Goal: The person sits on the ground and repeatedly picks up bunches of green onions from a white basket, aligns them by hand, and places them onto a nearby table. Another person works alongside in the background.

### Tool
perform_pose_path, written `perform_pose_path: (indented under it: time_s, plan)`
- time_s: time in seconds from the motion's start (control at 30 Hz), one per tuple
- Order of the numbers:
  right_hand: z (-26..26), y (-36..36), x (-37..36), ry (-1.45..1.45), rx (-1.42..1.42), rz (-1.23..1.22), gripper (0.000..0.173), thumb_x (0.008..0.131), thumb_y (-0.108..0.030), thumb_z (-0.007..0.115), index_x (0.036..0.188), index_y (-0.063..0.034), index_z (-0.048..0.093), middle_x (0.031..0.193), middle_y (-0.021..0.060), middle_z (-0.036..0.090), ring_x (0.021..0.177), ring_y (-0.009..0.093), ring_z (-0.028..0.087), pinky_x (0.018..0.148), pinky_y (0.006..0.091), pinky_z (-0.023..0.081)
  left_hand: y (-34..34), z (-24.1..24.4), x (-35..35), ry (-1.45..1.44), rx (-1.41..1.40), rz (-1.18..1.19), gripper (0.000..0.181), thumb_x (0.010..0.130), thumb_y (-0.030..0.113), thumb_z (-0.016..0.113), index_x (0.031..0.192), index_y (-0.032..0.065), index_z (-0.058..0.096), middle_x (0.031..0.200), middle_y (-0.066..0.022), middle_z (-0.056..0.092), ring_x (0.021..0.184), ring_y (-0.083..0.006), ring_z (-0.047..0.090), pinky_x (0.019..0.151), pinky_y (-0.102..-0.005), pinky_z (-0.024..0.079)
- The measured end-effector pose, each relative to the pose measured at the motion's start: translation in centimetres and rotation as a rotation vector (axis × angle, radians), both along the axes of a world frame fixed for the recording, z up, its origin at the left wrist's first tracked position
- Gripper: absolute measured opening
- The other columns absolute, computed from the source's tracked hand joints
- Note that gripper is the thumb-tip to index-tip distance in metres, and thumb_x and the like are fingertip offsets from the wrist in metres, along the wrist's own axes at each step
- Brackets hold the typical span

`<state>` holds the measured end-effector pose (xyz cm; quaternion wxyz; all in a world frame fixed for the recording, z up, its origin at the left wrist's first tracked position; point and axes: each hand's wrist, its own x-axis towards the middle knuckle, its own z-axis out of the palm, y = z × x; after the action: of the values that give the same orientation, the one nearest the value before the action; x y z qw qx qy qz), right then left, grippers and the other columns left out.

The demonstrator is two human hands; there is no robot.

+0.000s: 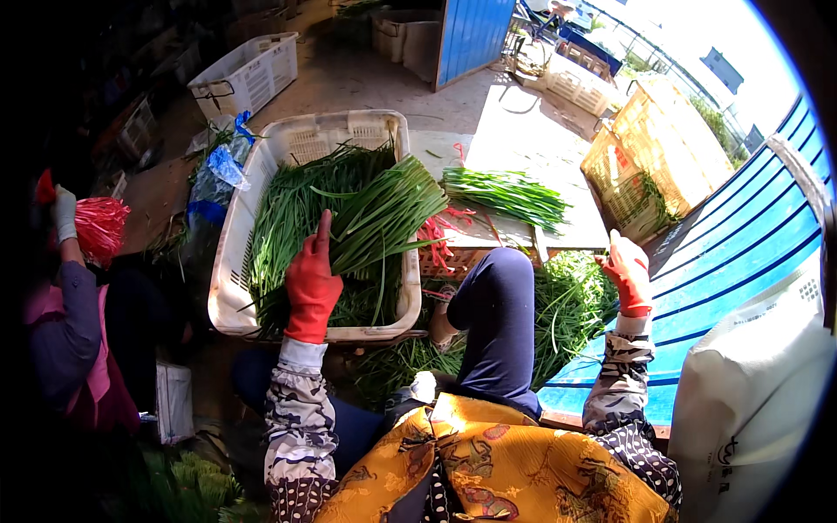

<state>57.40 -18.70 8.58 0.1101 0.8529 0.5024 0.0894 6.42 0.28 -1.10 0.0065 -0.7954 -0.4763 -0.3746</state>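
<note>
My left hand (312, 287), in a red rubber glove, grips a loose bunch of long flat green leaves (392, 212), likely garlic chives, with its index finger extended. The bunch slants up to the right over a white plastic crate (413, 287) holding more leaves. On the pale board (523, 140) lies a second bunch (503, 196), beside red plastic ties (437, 242). Off the board's right front corner is my right hand (628, 271), also gloved, with fingers bent; whether it pinches something small is unclear.
Loose leaves (569, 314) heap below the board. Yellowish crates (654, 157) and a blue corrugated panel (726, 261) stand right; a white sack (739, 392) is nearer. At left, a co-worker's gloved hand (65, 212) is beside red plastic strands (101, 229). Another white crate (252, 78) stands behind.
</note>
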Motion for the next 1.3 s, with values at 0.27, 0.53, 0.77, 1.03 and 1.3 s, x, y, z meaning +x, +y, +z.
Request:
perform_pose_path:
  time_s: [0.27, 0.53, 0.77, 1.03, 1.3]
  plan:
    - [0.6, 14.9, -27.5, 0.242, 0.603, 1.12, 0.065, 0.075, -0.039, 0.074, 0.136, -0.0266, 0.053, 0.146, 0.0084, 0.044, 0.134, 0.035, 0.04, 0.112, 0.0553, 0.026, -0.5, 0.2, 0.0, 0.108, -0.005, -0.018, 0.106, 0.064, -0.003, 0.068, 0.154, 0.0246, 0.02, 0.109, -0.0114, 0.059, 0.085, -0.0338, 0.062, 0.069, -0.0429, 0.052]
    - [-2.3, 20.6, -28.6, 0.433, 0.651, 1.254, 0.02, 0.08, -0.027, 0.071, 0.097, -0.0159, 0.067, 0.095, 0.0026, 0.07, 0.101, 0.027, 0.064, 0.105, 0.05, 0.038, -0.9, -0.1, -0.9, 0.232, 0.007, 0.057, 0.108, 0.062, -0.004, 0.066, 0.155, 0.0261, 0.019, 0.105, -0.0084, 0.058, 0.084, -0.031, 0.062, 0.066, -0.0429, 0.052]
    - [0.8, 17.9, -22.8, 1.713, 0.824, 0.681, 0.034, 0.1, -0.033, 0.052, 0.09, -0.0017, 0.06, 0.076, 0.0066, 0.063, 0.065, 0.015, 0.062, 0.061, 0.029, 0.051, -0.8, -0.3, -0.3, 0.195, 0.03, 0.001, 0.108, 0.06, -0.003, 0.067, 0.154, 0.027, 0.021, 0.106, -0.0078, 0.059, 0.083, -0.0314, 0.062, 0.067, -0.0426, 0.052]
    - [4.7, 7.3, -8.3, 1.433, 0.826, 0.263, 0.026, 0.095, -0.029, 0.058, 0.084, -0.0061, 0.064, 0.077, -0.0004, 0.058, 0.062, 0.008, 0.051, 0.058, 0.0212, 0.043, -0.5, 0.4, -0.4, -0.048, -0.009, -0.101, 0.106, 0.062, 0.0, 0.07, 0.153, 0.0281, 0.024, 0.108, -0.0102, 0.062, 0.087, -0.0351, 0.063, 0.072, -0.0432, 0.053]
    - [2.1, 6.8, -13.5, 0.767, 0.61, 0.634, 0.067, 0.084, -0.038, 0.071, 0.141, -0.0129, 0.047, 0.134, 0.0155, 0.056, 0.125, 0.041, 0.05, 0.102, 0.0439, 0.043, -0.8, 1.0, 1.6, 0.045, -0.051, -0.036, 0.106, 0.062, -0.001, 0.071, 0.153, 0.0237, 0.025, 0.106, -0.0107, 0.061, 0.086, -0.0361, 0.062, 0.07, -0.0444, 0.051]
